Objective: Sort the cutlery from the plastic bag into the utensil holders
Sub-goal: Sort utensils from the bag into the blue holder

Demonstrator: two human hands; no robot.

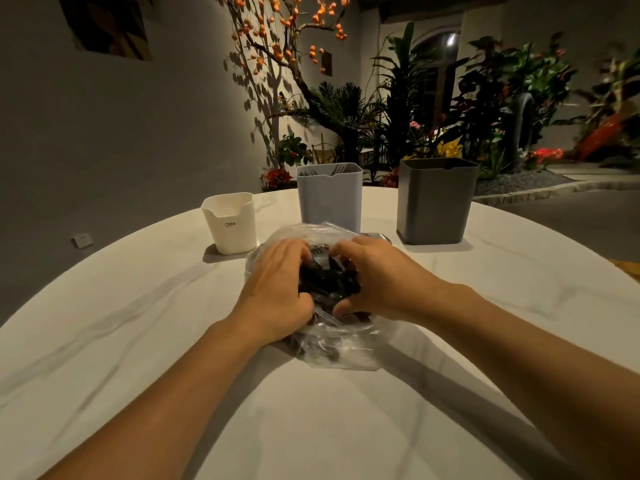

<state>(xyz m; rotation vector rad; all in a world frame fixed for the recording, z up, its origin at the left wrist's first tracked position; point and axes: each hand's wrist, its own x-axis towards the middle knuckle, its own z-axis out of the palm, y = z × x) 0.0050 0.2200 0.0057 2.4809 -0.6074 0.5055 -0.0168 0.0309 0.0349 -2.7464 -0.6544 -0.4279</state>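
Observation:
A clear plastic bag point(341, 351) full of black cutlery point(325, 282) lies on the white table point(138, 341) in front of me. My left hand point(277, 289) grips the bag's left side, fingers curled over the cutlery. My right hand point(374, 278) grips its right side, thumb underneath. Behind the bag stand three utensil holders: a short white one point(230, 223) at the left, a taller light blue one point(329, 197) in the middle with fork tips showing at its rim, and a dark grey one point(436, 200) at the right.
The round table's far edge runs just behind the holders. Beyond it are a grey wall, a tree with orange fruit point(277, 46) and potted plants point(485, 98). A wall socket point(82, 241) sits low at the left.

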